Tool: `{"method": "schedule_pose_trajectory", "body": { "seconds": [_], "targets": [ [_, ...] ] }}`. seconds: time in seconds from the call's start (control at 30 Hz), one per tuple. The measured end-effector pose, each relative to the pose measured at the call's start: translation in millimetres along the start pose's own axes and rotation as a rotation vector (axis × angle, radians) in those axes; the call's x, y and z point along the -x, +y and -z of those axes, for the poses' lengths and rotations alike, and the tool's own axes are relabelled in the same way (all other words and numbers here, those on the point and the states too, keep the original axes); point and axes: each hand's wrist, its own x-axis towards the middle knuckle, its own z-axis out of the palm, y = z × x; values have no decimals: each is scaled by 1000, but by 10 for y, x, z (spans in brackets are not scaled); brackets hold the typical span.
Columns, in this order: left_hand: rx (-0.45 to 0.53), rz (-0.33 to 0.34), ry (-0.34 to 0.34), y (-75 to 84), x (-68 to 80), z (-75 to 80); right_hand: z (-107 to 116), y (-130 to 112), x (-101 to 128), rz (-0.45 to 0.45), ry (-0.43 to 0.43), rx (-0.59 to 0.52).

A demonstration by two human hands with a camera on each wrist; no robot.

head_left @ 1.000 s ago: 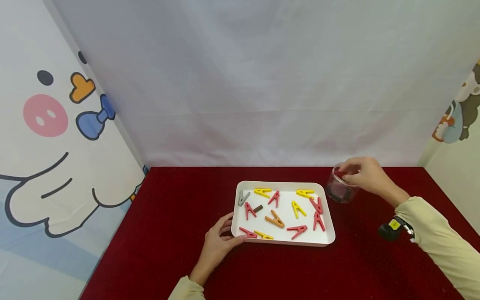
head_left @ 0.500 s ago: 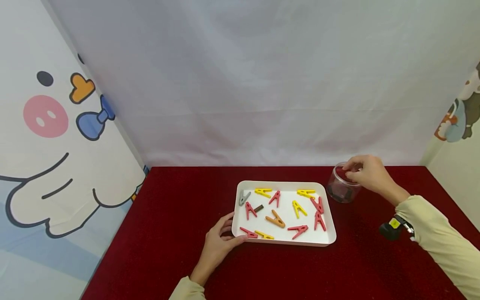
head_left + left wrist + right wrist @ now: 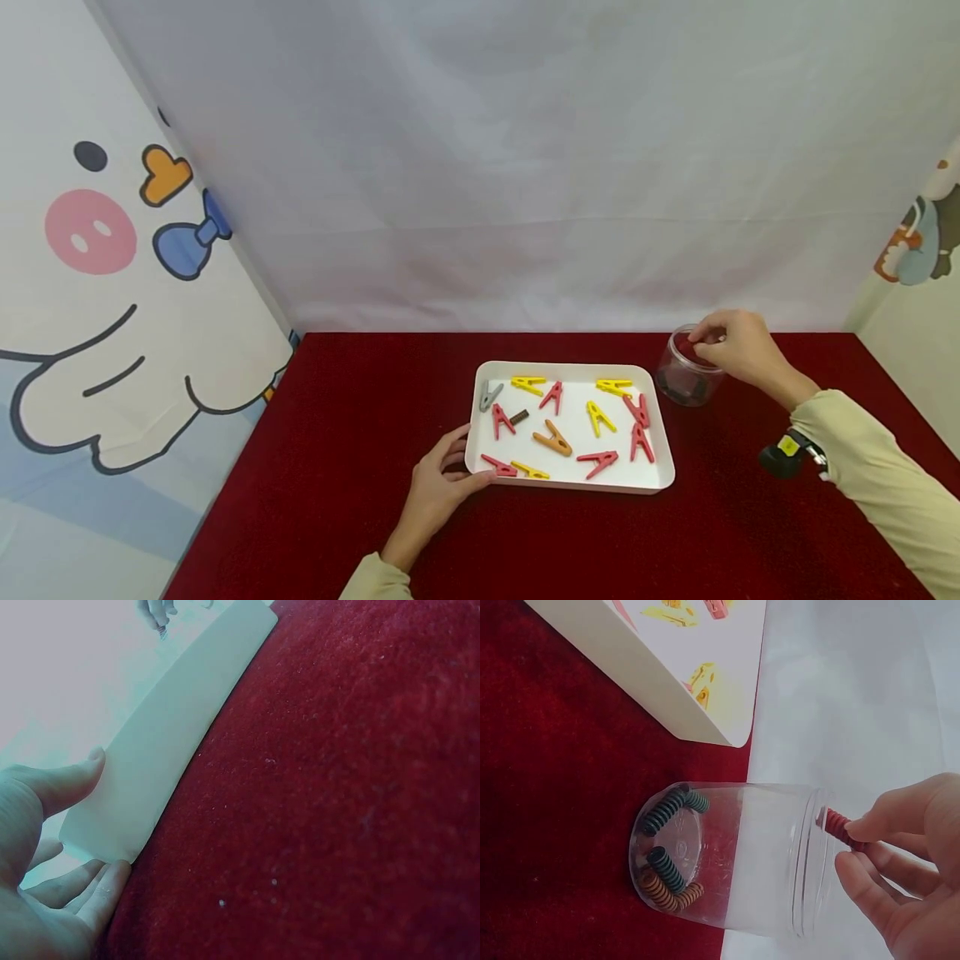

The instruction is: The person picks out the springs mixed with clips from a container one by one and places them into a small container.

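Note:
A white tray [image 3: 570, 487] holds several red, yellow, orange and grey clothespins [image 3: 553, 438] and a small brown spring [image 3: 517, 416]. My left hand [image 3: 450, 471] holds the tray's near-left corner, with the thumb [image 3: 64, 780] on the tray wall [image 3: 172, 742] and the fingers beside the corner. A clear jar [image 3: 681, 382] stands right of the tray. My right hand [image 3: 720, 342] is at its mouth. In the right wrist view its fingertips [image 3: 870, 825] pinch a red spring [image 3: 838, 827] at the rim of the jar [image 3: 742, 855]. Several green and orange springs [image 3: 664, 862] lie at the bottom.
The table has a dark red cloth [image 3: 352, 467]. White fabric hangs behind it, and cartoon-printed panels stand at both sides. A black wrist camera [image 3: 780, 457] sits on my right sleeve.
My right hand has shifted slightly at the jar's mouth, still pinching the red spring. The left hand and the tray have not moved.

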Motion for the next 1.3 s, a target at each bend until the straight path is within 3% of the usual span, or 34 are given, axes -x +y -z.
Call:
{"method": "schedule_pose_trajectory", "body": {
  "seconds": [0.1, 0.8, 1.3],
  "targets": [
    [-16, -4, 6, -96, -25, -16, -10, 14, -6, -1, -1, -2],
    [-26, 5, 10, -102, -38, -31, -106, 48, -18, 67, 11, 34],
    [-9, -15, -22, -77, 95, 86, -108, -311, 201, 129, 26, 26]
  ]
}}
